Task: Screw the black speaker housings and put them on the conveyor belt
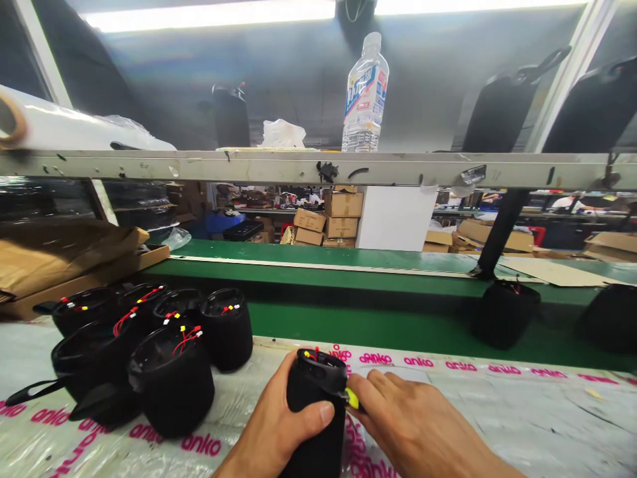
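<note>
My left hand [279, 421] is wrapped round a black fabric-covered speaker housing [318, 425], which stands upright with its open top towards me. Small red and yellow wire connectors show inside its rim. At the right of that rim, my right hand [403, 415] is closed on a small yellow-handled tool [352, 398]. Its working end meets the rim and is too small to make out. To the left, several similar black housings [172, 382] stand in a group, with red wires and white and yellow plugs at their open tops. Some have strap loops [37, 392].
A printed plastic sheet [497, 411] covers the bench. Beyond it runs a green conveyor belt [358, 312], carrying another black housing [505, 315] at right. A shelf rail [279, 166] crosses above, with a water bottle [365, 99] on it. Cardboard [64, 265] lies at left.
</note>
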Demonstrator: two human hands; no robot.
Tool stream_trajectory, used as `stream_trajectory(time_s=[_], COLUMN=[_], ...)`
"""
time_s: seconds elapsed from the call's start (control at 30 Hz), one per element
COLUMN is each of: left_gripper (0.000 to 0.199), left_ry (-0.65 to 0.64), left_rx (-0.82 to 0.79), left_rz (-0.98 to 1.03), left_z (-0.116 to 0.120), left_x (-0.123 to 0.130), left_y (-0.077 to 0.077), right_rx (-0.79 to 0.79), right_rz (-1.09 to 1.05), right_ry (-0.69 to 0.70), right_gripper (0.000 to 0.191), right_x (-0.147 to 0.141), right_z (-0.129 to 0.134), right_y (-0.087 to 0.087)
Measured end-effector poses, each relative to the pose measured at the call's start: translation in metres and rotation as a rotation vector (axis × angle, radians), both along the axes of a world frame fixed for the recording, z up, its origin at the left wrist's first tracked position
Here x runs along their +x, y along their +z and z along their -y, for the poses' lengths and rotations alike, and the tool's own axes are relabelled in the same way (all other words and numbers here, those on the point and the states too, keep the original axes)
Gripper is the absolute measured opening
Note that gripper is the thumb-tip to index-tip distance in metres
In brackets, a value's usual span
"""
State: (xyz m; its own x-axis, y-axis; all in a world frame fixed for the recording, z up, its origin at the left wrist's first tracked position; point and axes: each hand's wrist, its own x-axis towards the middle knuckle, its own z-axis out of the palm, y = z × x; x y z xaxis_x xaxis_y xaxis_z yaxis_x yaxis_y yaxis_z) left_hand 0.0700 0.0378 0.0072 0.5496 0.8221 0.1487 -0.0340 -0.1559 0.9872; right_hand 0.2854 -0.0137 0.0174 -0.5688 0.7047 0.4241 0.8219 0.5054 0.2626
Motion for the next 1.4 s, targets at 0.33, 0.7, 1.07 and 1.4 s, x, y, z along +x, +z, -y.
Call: stream_trajectory(time_s=[0.33,0.7,1.07,1.4], left_gripper=[0.062,0.058,0.056,0.059], left_ry=[0.079,0.149,0.037,0.122], left_rx=[0.075,0.081,0.043,0.043], left_rz=[0.008,-0.051,0.056,0.011], left_z=[0.007,0.009,0.001,0.006], left_x=[0.010,0.017,0.007,0.008], left_y=[0.002,0.006,-0.002,0.002], right_rx=[0.065,-0.095,-0.235,-0.177], right_rz=[0.235,0.161,-0.229,-0.086], right_ry=[-0.007,-0.036,0.021,0.071], right_gripper=[0.049,0.033,0.014,0.013], right_x=[0.005,0.006,0.001,0.001], right_z=[0.008,0.004,-0.011,-0.013], right_y=[0.019,0.013,-0.007,-0.002])
